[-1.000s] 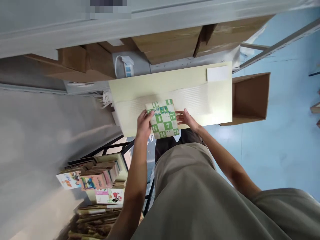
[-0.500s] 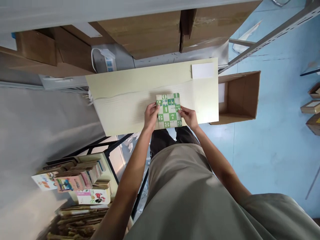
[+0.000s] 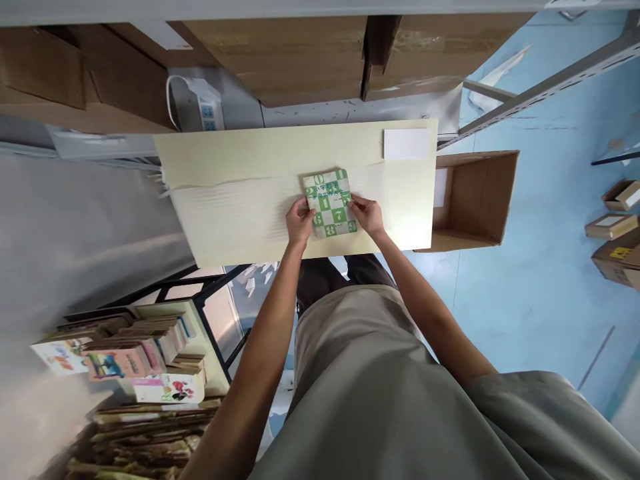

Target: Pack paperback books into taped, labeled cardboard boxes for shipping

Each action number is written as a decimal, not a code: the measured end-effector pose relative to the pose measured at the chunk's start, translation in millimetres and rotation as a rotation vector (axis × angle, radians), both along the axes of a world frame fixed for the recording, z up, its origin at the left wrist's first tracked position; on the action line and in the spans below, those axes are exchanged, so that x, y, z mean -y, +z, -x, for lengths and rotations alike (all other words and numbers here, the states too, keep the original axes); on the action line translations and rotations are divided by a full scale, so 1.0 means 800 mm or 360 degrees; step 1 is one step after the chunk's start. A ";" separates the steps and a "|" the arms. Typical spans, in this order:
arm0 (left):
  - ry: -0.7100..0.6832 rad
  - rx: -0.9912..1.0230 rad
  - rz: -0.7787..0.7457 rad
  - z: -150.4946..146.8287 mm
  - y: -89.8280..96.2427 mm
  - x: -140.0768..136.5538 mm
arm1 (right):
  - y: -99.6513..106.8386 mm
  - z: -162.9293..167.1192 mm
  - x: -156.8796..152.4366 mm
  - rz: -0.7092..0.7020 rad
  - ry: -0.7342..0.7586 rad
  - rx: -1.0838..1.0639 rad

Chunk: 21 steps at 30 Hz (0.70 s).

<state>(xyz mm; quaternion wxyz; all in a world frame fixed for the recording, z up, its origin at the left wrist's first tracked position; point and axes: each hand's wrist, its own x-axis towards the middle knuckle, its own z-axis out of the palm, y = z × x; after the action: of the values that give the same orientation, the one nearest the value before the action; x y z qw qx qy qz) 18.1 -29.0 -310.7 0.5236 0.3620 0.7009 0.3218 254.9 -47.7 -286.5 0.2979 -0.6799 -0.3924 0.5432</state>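
A small book (image 3: 331, 205) with a green and white checkered cover, numerals and blue lettering is held over the cream tabletop (image 3: 240, 157). My left hand (image 3: 301, 221) grips its left edge, the thumb lying on the cover. On the opposite edge, my right hand (image 3: 367, 215) pinches the book between thumb and fingers. The book is tilted a little anticlockwise, its cover facing up. Beneath it, a thin translucent sheet (image 3: 225, 213) lies across the table. Towards the table's far right corner is a stack of white paper slips (image 3: 405, 143).
An open cardboard box (image 3: 477, 200) stands right of the table. Closed cartons (image 3: 280, 60) and a white power strip (image 3: 209, 110) sit on the shelf behind. At lower left, a rack holds stacked books (image 3: 135, 347). A metal shelf post (image 3: 550, 87) slants at upper right.
Both hands have moved the book slightly up and left, away from the body, and turned it a little anticlockwise. The view has shifted a little. Both grips stay on the book.
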 end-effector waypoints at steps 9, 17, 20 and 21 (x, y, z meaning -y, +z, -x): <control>-0.0011 0.0053 -0.0028 0.001 -0.011 0.000 | 0.045 -0.073 0.029 -0.0030 -0.0324 0.0853; -0.0001 -0.0038 0.0037 -0.003 -0.009 -0.003 | 0.086 -0.058 0.057 -0.0035 -0.0144 0.0779; 0.0060 -0.0063 -0.0016 -0.012 0.004 0.005 | 0.104 -0.009 0.056 -0.0192 0.0050 0.0650; 0.0070 -0.0054 -0.0060 -0.016 0.009 0.008 | 0.105 0.010 0.053 -0.0215 0.0136 0.0610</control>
<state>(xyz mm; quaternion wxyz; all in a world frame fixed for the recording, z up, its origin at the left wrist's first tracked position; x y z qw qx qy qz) 31.0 -35.8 -303.1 0.4976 0.3617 0.7113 0.3401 247.0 -90.3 -202.4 0.2395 -0.7320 -0.5058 0.3885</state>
